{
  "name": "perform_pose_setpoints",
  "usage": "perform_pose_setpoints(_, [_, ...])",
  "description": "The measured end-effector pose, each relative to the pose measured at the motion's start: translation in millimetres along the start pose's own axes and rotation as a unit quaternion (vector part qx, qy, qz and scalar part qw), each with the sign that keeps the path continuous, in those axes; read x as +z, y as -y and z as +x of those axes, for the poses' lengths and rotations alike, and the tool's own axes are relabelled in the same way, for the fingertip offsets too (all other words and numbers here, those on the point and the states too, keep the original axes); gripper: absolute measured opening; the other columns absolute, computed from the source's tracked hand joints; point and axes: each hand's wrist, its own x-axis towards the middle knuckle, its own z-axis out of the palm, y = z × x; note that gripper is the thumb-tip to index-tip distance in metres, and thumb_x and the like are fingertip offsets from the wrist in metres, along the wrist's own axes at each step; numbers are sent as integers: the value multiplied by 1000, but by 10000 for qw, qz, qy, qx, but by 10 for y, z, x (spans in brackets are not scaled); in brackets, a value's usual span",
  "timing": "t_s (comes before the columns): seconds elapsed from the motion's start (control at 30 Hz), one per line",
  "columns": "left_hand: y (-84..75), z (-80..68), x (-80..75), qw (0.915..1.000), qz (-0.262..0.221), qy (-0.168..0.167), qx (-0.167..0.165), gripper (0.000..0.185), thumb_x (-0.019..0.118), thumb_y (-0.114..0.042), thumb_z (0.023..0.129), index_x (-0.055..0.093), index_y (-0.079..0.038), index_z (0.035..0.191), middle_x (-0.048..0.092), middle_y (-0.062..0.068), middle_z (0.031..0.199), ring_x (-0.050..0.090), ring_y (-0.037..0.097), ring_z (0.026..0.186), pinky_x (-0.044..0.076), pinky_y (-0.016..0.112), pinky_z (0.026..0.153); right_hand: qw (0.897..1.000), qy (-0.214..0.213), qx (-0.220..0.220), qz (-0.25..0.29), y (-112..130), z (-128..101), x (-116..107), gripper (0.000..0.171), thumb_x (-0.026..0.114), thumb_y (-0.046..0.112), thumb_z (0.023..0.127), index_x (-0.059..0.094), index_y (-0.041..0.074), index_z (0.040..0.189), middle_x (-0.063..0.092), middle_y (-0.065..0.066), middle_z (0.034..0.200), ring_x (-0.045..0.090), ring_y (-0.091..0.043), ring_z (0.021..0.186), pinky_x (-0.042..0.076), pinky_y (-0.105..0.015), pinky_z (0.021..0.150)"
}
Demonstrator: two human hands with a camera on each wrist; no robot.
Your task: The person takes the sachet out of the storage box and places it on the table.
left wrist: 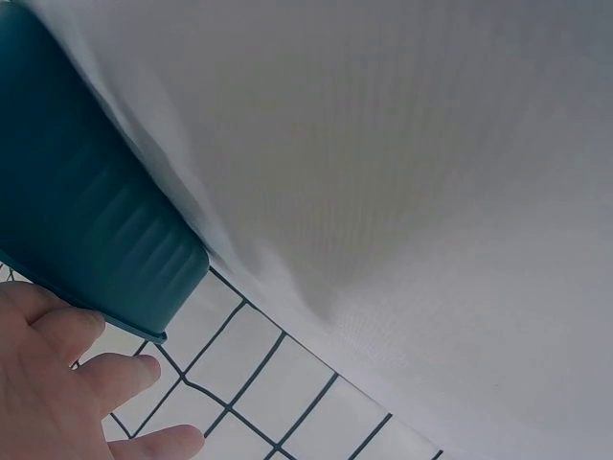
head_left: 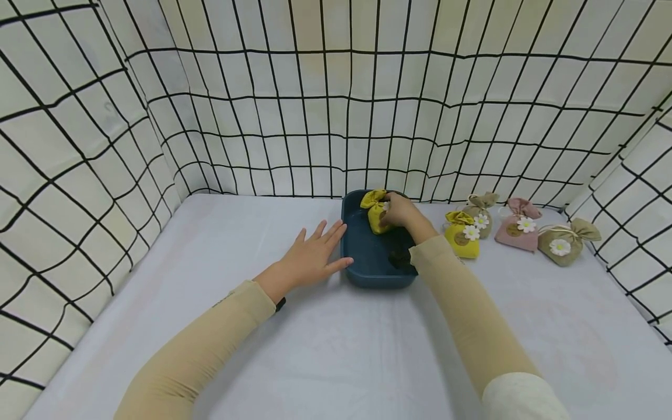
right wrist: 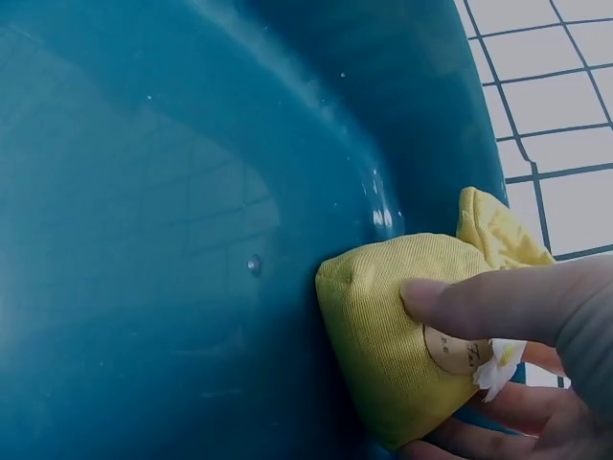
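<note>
A small yellow drawstring sachet (head_left: 375, 217) with a white flower and a round label stands at the far end inside a blue plastic basin (head_left: 367, 274). My right hand (head_left: 400, 211) grips this sachet (right wrist: 402, 316), thumb on its front and fingers behind, as the right wrist view shows. My left hand (head_left: 310, 256) lies at the basin's left rim with its fingers spread and straight. In the left wrist view, the fingers (left wrist: 120, 379) are right at the rim of the basin (left wrist: 105, 201).
Right of the basin stand another yellow sachet (head_left: 462, 242), a beige sachet (head_left: 479, 213), a pink sachet (head_left: 517, 227) and an olive-beige sachet (head_left: 562, 248). Black wire grid panels (head_left: 294, 99) wall in the white-covered table (head_left: 315, 361) at the back and sides.
</note>
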Motion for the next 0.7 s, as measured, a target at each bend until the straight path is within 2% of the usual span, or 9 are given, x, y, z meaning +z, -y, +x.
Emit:
perform_pose_setpoints(0.37, [-10,-9,-25,10000,15,61,16,84,39,-63,105,13,-11,166,11,6,171,8,36,156,13,69,117,9997,144,-205,-1,7,15,20,75,82,18,88,46,-1,151,48,-21,151,49,-36,133,38,-49,112])
perform_pose_setpoints(0.7, [-12,-4,-17,10000,1,68,-9,84,39,-63,105,14,-12,166,12,6,171,9,36,156,13,68,118,9995,279,-109,-139,5,-3,12,77,82,15,88,44,0,153,42,-21,157,44,-38,139,35,-51,115])
